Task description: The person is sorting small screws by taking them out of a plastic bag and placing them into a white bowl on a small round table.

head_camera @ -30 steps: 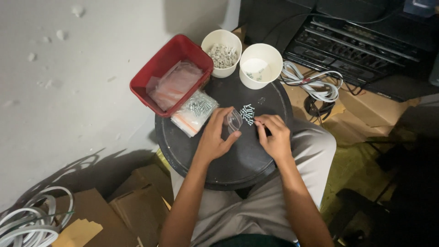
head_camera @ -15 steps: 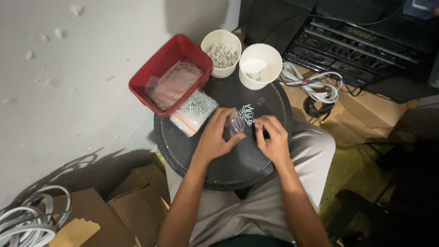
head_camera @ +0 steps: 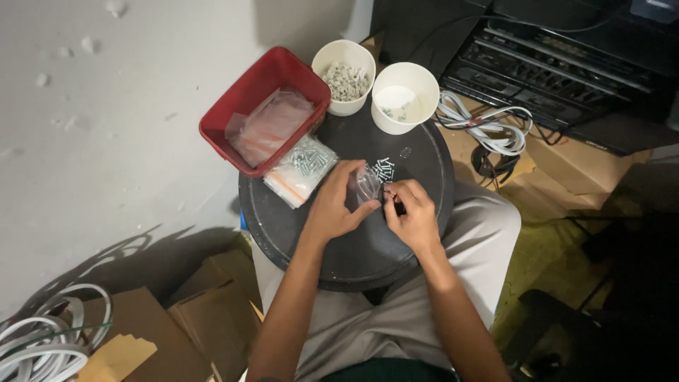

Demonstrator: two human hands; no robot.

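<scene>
My left hand point(head_camera: 337, 204) holds a small clear plastic bag point(head_camera: 366, 185) over a round black tray point(head_camera: 353, 247) resting on my lap. My right hand point(head_camera: 411, 212) pinches at the bag's mouth, fingertips closed on something too small to make out. A little pile of small screws point(head_camera: 384, 168) lies on the tray just beyond the bag. A filled clear bag of screws point(head_camera: 303, 168) lies to the left of my left hand.
A red bin point(head_camera: 244, 99) holding clear bags sits at the tray's far left. Two white cups stand at the back, one point(head_camera: 345, 74) full of small pale parts, the other point(head_camera: 404, 95) nearly empty. Cables point(head_camera: 488, 127), black equipment point(head_camera: 566, 64) and cardboard boxes point(head_camera: 141, 332) surround me.
Both hands have stayed over the tray; my right hand's fingers have closed in toward the bag's mouth, away from the screw pile.
</scene>
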